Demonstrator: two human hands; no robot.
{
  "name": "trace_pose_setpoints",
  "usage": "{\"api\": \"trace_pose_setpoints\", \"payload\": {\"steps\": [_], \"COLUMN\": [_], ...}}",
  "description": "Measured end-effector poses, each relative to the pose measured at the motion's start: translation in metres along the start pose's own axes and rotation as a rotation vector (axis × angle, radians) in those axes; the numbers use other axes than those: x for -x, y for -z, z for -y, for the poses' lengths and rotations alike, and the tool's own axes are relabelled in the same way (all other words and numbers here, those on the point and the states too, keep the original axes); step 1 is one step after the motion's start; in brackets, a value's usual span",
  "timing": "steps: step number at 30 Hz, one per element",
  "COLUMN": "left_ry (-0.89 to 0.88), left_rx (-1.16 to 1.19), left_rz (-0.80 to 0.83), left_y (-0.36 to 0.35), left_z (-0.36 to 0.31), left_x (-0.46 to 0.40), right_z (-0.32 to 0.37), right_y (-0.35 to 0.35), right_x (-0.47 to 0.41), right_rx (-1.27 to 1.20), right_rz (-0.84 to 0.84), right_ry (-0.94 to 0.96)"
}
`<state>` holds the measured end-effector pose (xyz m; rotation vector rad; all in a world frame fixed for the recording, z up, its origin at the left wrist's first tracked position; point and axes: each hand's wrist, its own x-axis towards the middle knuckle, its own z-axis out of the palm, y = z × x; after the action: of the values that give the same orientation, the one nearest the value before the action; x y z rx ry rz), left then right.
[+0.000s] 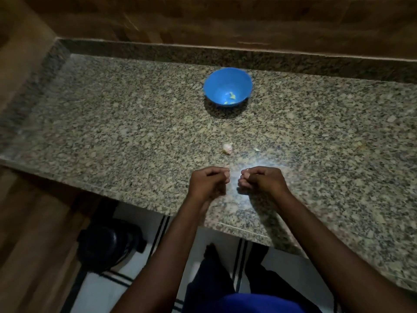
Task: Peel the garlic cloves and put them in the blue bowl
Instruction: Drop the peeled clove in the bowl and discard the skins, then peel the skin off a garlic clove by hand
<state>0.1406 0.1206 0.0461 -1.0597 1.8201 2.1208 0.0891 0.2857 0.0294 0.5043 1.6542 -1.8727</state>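
L hand (208,180) & R hand (259,180) curling side by side over counter (112,132); can't tell if pinching anything. Garlic clove (228,148) lying btwn hands & blue bowl (227,86).

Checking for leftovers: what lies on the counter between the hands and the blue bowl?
In the head view, one unpeeled garlic clove and a small scrap beside it.
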Motion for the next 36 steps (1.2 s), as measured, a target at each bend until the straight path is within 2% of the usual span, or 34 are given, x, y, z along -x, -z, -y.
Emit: {"api": "trace_pose_setpoints", "payload": {"steps": [5, 9, 14, 21, 28, 36], "left_ry": [-0.015, -0.047, -0.122, -0.083, -0.051, -0.003], "left_rx": [0.348, 0.555, 0.73, 0.865, 0.997, 1.024], "left_rz": [-0.047, -0.109, -0.195, -0.305, -0.442, -0.568], "left_y": [0.087, 0.183, 0.334, 0.519, 0.63, 0.694], "left_z": [0.001, 0.015, 0.046, 0.096, 0.142, 0.205], "left_x": [0.024, 0.048, 0.083, 0.114, 0.129, 0.116], "right_z": [-0.008, -0.033, -0.101, -0.189, -0.256, -0.342], "right_y": [-0.083, -0.174, -0.319, -0.499, -0.587, -0.633], "right_x": [0.024, 0.043, 0.076, 0.117, 0.131, 0.106], "right_rx": [0.116, 0.214, 0.289, 0.349, 0.498, 0.715], "right_rz": [0.146, 0.285, 0.395, 0.508, 0.558, 0.522], "right_ry": [0.024, 0.031, 0.038, -0.007, -0.055, -0.133]}}
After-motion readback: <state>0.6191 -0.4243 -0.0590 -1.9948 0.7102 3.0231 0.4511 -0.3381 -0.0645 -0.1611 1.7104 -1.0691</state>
